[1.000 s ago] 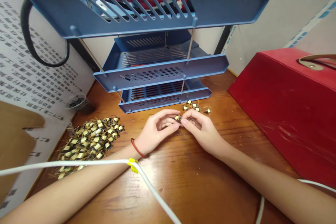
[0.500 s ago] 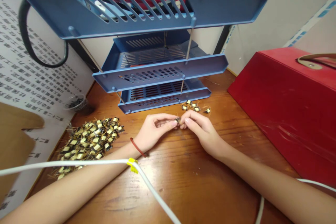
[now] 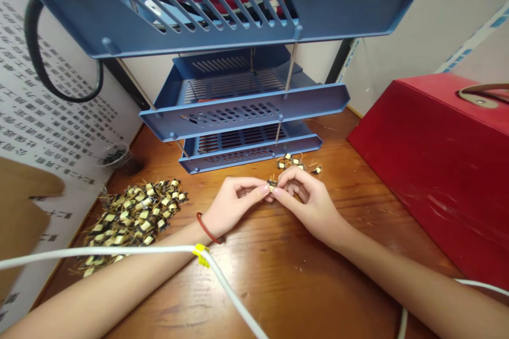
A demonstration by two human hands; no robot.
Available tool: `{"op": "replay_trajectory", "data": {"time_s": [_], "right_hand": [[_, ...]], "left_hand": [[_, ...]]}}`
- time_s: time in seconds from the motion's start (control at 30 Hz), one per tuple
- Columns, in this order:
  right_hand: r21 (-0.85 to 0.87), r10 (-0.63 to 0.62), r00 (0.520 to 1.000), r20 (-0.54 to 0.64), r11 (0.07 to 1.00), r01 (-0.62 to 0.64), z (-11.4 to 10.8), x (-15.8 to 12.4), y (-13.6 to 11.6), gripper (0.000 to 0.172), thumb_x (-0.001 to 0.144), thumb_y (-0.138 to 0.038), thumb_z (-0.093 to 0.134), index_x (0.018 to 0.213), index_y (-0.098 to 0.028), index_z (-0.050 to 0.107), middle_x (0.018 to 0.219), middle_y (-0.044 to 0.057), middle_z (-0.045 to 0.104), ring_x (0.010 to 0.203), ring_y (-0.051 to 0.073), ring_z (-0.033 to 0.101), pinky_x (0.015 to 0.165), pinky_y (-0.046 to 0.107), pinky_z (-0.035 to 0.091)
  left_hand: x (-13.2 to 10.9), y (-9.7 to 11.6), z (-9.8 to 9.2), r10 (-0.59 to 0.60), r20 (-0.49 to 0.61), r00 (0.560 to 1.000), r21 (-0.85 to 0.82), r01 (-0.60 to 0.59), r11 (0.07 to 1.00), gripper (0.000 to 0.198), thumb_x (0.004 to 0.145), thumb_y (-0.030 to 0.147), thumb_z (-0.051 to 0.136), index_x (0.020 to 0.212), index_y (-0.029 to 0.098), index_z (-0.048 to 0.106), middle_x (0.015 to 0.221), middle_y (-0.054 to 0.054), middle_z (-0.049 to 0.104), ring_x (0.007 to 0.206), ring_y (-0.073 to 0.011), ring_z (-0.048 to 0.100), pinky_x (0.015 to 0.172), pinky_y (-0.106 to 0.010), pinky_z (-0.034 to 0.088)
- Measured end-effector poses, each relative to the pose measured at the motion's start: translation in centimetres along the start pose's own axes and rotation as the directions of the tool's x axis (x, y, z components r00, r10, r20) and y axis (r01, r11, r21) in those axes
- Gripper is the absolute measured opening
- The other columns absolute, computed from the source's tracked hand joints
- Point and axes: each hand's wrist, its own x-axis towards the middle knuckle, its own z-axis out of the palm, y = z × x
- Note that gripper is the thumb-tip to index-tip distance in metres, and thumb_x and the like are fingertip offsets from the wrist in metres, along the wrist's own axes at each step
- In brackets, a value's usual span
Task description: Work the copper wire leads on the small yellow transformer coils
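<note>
Between the fingertips of both hands is one small transformer coil (image 3: 272, 185), with a black pin base, pale yellow tape and fine copper-coloured wire ends. My left hand (image 3: 242, 194), with a red band at its wrist, pinches it from the left. My right hand (image 3: 304, 197) closes on it from the right with thumb and index finger. The fingertips hide part of the coil. A few similar coils (image 3: 294, 161) lie just beyond the right hand. To the left, a large pile of such coils (image 3: 137, 212) spreads over the wooden table (image 3: 318, 291).
A blue tiered tray rack (image 3: 246, 116) stands behind the hands, its top tier overhanging. On the right is a red box (image 3: 413, 169) with a strap handle. A white cable (image 3: 234, 296) crosses in front of the left forearm. A clear cup (image 3: 115, 154) sits at the left.
The coil has turned between the fingers, so its yellow tape and upward wires now show. My right thumb has shifted onto its lower side. The view has moved slightly.
</note>
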Motion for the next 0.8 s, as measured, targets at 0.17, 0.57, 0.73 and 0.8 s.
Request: {"op": "replay_trajectory", "data": {"time_s": [0.17,0.57,0.73,0.8], "right_hand": [[-0.034,-0.011,1.0,0.002,0.999,0.011,-0.03,-0.01,-0.08,0.013,0.081,-0.029,0.057,0.076,-0.02,0.05,0.07,0.0,0.059,0.061,0.012,0.053,0.056,0.026,0.04],[-0.06,-0.025,1.0,-0.001,0.998,0.025,-0.07,-0.09,0.11,0.01,0.081,-0.027,0.057,0.077,-0.02,0.05,0.071,0.0,0.055,0.06,0.011,0.05,0.055,0.025,0.039],[-0.069,-0.02,1.0,-0.007,0.997,0.02,-0.08,-0.03,0.06,0.012,0.08,-0.028,0.058,0.076,-0.02,0.05,0.071,0.0,0.054,0.061,0.012,0.05,0.056,0.026,0.039],[-0.067,-0.019,1.0,-0.007,0.998,0.019,-0.08,-0.05,0.06,0.012,0.08,-0.029,0.058,0.076,-0.02,0.05,0.071,0.0,0.055,0.061,0.012,0.051,0.056,0.026,0.04]], "left_hand": [[-0.05,0.11,0.01,-0.002,0.013,1.0,0.011,0.001,1.0,0.022,0.077,0.033,0.061,0.071,0.013,0.069,0.07,-0.005,0.07,0.068,-0.0152,0.062,0.068,-0.024,0.048],[-0.1,-0.05,0.08,-0.018,0.002,1.0,-0.015,0.019,1.0,0.019,0.075,0.031,0.063,0.073,0.013,0.069,0.073,-0.005,0.07,0.068,-0.0144,0.063,0.065,-0.023,0.049],[-0.04,-0.02,0.04,-0.016,0.0,1.0,-0.013,0.016,1.0,0.019,0.075,0.03,0.063,0.072,0.012,0.069,0.072,-0.005,0.07,0.066,-0.0141,0.062,0.064,-0.023,0.049],[-0.03,0.01,0.02,-0.014,0.001,1.0,-0.008,0.014,1.0,0.019,0.075,0.03,0.062,0.072,0.012,0.069,0.072,-0.005,0.07,0.066,-0.0143,0.062,0.064,-0.023,0.049]]}}
